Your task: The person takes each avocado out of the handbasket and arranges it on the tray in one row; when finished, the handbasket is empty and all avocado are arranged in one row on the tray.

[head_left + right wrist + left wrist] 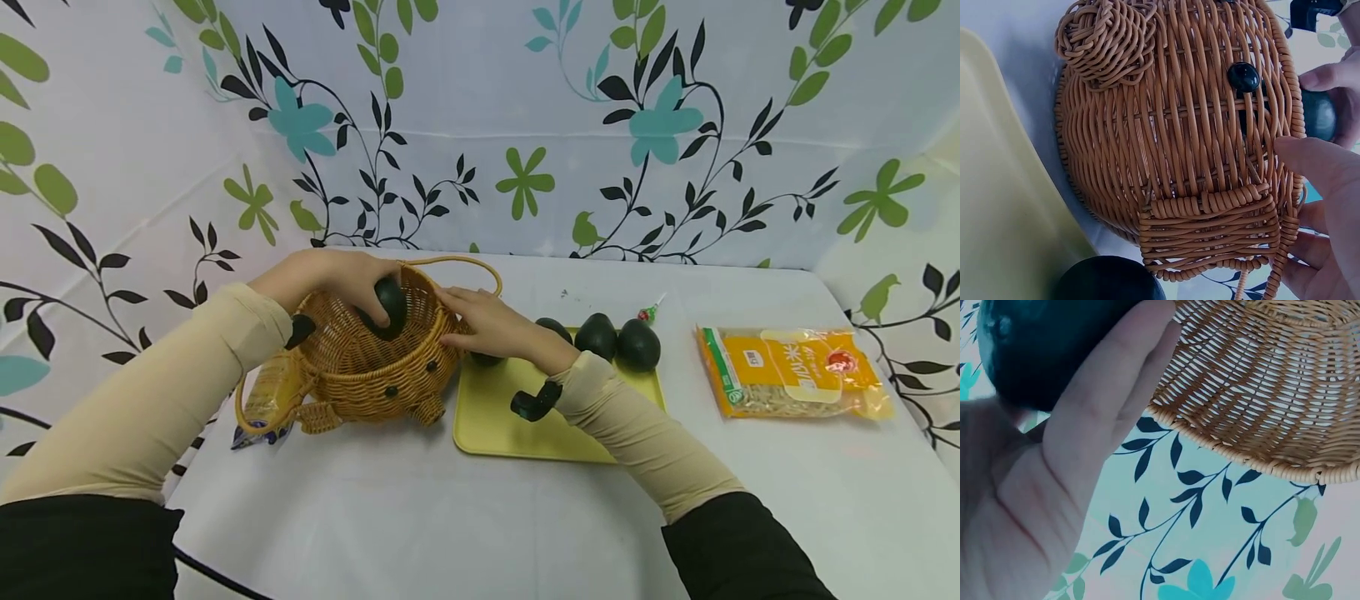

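My left hand grips a dark green avocado over the mouth of a wicker basket. In the left wrist view the smooth avocado lies against the thumb, beside the basket's rim. My right hand holds the basket's right rim, its thumb on the outer weave in the right wrist view. The basket has an animal face with black button eyes and a curved handle. Its visible inside shows bare weave.
Right of the basket lies a yellow tray with several avocados along its far side. A small red and green item sits behind it. An orange packet lies far right; a yellow packet is partly hidden left of the basket.
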